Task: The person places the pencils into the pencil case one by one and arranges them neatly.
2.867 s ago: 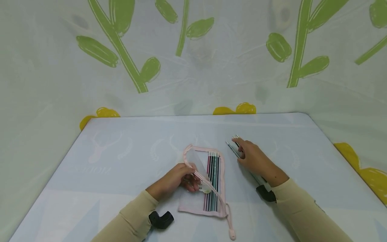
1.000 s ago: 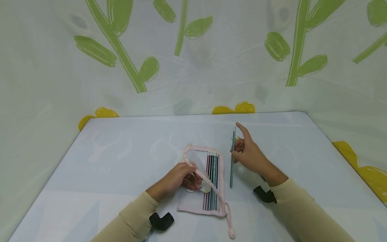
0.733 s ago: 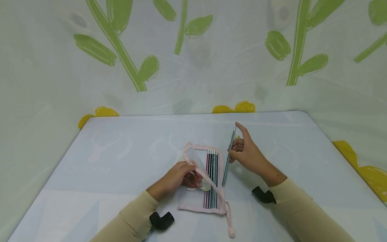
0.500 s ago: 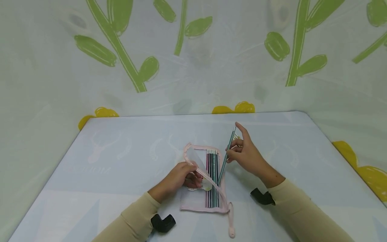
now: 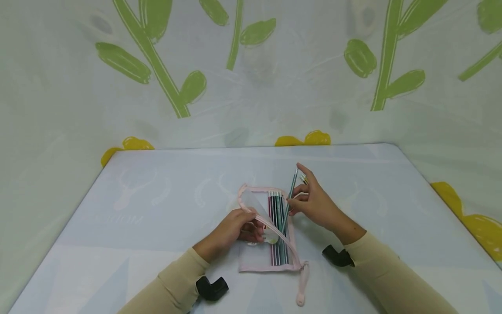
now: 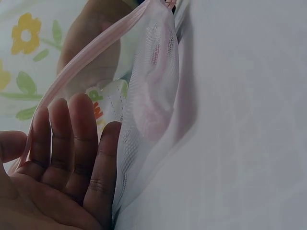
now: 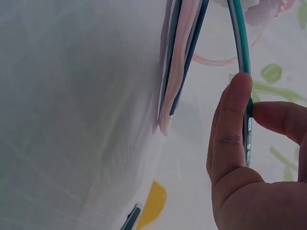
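Note:
In the head view, my left hand [image 5: 233,226] pinches the pink zippered edge of a clear mesh pencil case [image 5: 268,268] and holds its opening up. Several dark and teal pencils [image 5: 276,209] lie side by side inside it. My right hand [image 5: 319,205] pinches a teal pencil [image 5: 292,188] between thumb and fingers, with the index finger stretched to its upper end. That pencil slants down, its lower part overlapping the case's opening. In the left wrist view, the fingers lie behind the zipper edge, beside a printed label [image 6: 109,103].
More pencil ends [image 5: 303,179] show behind my right hand, and one pencil [image 7: 130,218] lies on the table in the right wrist view. A pink zipper pull [image 5: 301,290] trails toward me. The white table [image 5: 137,196] meets a curtain with green leaves.
My right hand has picked a teal pencil up off the table, turned it near upright and brought it left to the case's opening. The left hand has kept its hold on the edge.

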Available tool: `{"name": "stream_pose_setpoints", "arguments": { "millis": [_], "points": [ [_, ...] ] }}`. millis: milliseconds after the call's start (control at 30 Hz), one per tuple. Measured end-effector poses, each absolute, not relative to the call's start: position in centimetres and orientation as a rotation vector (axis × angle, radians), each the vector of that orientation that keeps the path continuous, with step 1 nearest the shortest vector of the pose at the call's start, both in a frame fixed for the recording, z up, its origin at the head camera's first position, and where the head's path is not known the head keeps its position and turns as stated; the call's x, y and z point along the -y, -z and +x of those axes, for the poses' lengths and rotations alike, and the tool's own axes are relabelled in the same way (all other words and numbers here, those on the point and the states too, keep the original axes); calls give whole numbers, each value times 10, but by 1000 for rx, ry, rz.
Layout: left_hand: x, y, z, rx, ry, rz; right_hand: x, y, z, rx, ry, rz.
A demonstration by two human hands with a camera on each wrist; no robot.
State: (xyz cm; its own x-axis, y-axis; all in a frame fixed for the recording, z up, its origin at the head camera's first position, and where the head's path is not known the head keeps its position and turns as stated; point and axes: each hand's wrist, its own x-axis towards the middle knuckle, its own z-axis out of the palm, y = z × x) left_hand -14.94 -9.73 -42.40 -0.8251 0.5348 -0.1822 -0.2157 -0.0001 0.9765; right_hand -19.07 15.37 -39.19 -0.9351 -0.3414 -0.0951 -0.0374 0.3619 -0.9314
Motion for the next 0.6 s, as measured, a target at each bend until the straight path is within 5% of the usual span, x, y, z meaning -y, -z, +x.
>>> {"name": "stream_pose_setpoints", "arguments": {
  "millis": [600],
  "points": [
    [97,426,-150,-1761,-1875,324,-151,397,-186,-2306,1471,-471]
  ]
}}
